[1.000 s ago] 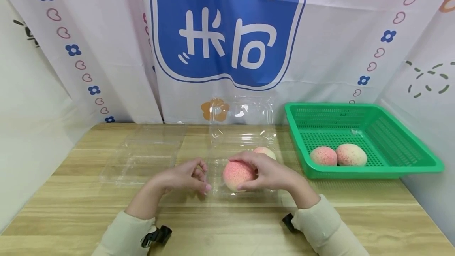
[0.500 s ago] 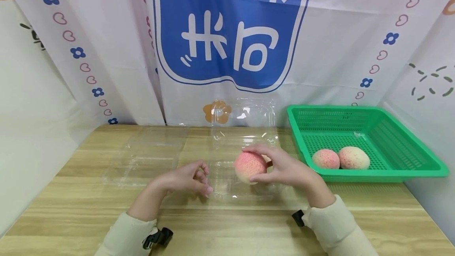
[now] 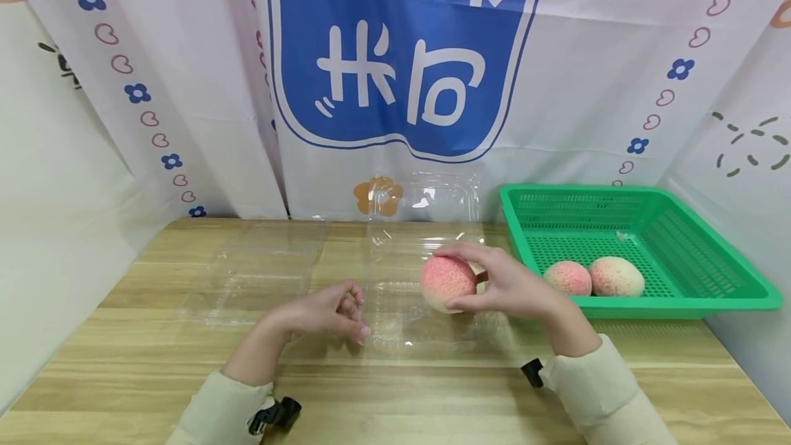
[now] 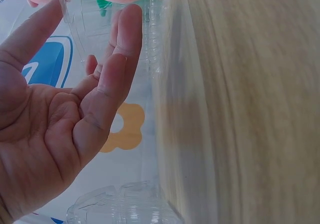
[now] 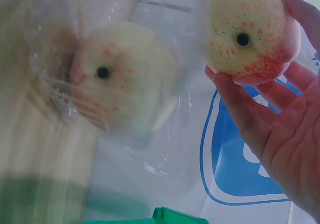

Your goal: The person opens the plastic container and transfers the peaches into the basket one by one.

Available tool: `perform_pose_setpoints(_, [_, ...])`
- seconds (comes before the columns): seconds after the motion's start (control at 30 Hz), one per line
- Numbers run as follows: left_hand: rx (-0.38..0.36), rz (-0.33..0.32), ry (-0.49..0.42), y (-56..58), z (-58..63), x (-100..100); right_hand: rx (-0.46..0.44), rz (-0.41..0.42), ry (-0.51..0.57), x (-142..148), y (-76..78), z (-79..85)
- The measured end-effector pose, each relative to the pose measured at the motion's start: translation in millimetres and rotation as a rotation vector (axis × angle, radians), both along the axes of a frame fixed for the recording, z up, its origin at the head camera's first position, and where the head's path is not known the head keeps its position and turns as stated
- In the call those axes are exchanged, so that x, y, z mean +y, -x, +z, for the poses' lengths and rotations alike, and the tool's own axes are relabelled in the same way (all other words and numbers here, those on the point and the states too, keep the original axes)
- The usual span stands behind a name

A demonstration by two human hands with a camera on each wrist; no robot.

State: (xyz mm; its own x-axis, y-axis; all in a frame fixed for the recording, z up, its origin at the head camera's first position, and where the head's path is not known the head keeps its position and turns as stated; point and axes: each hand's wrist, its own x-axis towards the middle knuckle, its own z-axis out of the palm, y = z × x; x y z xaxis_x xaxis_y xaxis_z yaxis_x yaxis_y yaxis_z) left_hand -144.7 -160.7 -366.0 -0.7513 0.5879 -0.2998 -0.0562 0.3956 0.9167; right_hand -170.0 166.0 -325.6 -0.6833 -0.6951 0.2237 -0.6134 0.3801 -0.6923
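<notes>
My right hand [image 3: 509, 287] grips a pink and cream artificial peach [image 3: 448, 283], thumb and fingers around its sides, above an opened clear plastic clamshell box [image 3: 395, 328]. In the right wrist view, this peach shows a dark round hole in its end. A second artificial peach [image 5: 125, 84] sits in the box there, seen through the clear wall; in the head view the right hand mostly hides it. My left hand [image 3: 324, 311] stays at the box's left edge, fingers loosely bent and nothing gripped, with its thumb [image 3: 358, 332] close to the rim.
A green basket [image 3: 680, 304] at the right holds two more artificial peaches, one pinker [image 3: 568, 278] and one paler [image 3: 616, 277]. Another opened clear box [image 3: 247, 287] lies to the left. Behind the table [image 3: 395, 397] hangs a printed cloth [image 3: 556, 88].
My right hand has carried the peach to the right over the box, from near its left part. The left hand has kept its place beside the box edge.
</notes>
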Motion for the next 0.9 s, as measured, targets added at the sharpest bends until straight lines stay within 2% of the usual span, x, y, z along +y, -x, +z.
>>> perform_pose_setpoints(0.5, [-0.024, 0.008, 0.011, -0.5, 0.7, 0, 0.082, -0.024, -0.037, 21, 3.0, 27.4])
perform_pose_setpoints(0.77, [-0.021, 0.008, 0.015, -0.7, 0.8, 0, 0.084, -0.077, -0.096, 36, 4.9, 48.1])
perform_pose_setpoints(0.9, [-0.015, 0.008, 0.021, -1.0, 1.4, 0, 0.119, -0.077, -0.107, 45, 9.1, 57.7])
